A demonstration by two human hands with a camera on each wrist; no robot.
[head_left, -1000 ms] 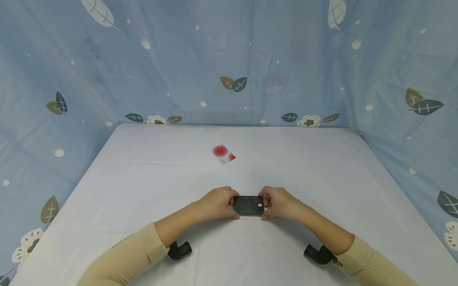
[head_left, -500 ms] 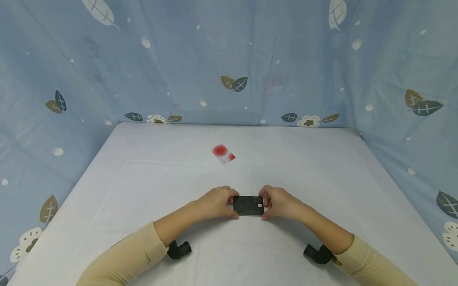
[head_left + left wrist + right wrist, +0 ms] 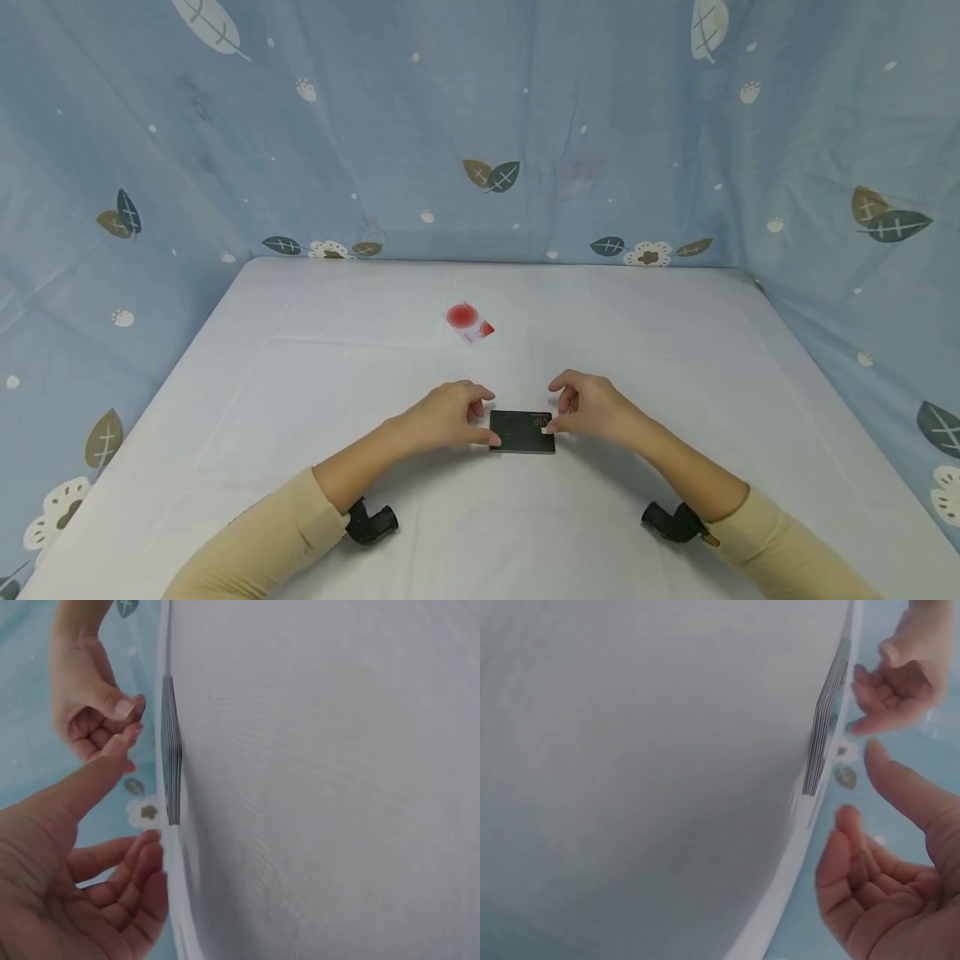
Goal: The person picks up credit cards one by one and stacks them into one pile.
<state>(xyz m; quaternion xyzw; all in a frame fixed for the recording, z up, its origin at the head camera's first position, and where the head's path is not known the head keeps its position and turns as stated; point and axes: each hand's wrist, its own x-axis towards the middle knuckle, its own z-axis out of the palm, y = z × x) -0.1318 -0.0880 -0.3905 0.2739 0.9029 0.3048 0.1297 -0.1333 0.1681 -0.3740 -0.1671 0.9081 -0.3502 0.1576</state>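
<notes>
A squared stack of cards lies on the white table, a black VIP card on top. Its layered edge shows in the left wrist view as a stack of thin cards, and again in the right wrist view. My left hand hovers just above the stack's left end, thumb and fingers spread apart. Over the right end is my right hand, its thumb apart from its bent fingers. Both wrist views show a gap between the hands and the stack; neither hand holds anything.
Farther back on the white table lies a small white card with a red circle. A blue patterned curtain hangs behind and at both sides. Black wrist mounts show beneath the forearms.
Both hands have let go of the card stack's ends and risen. The fingers have spread away from the thumbs. The stack stays in place.
</notes>
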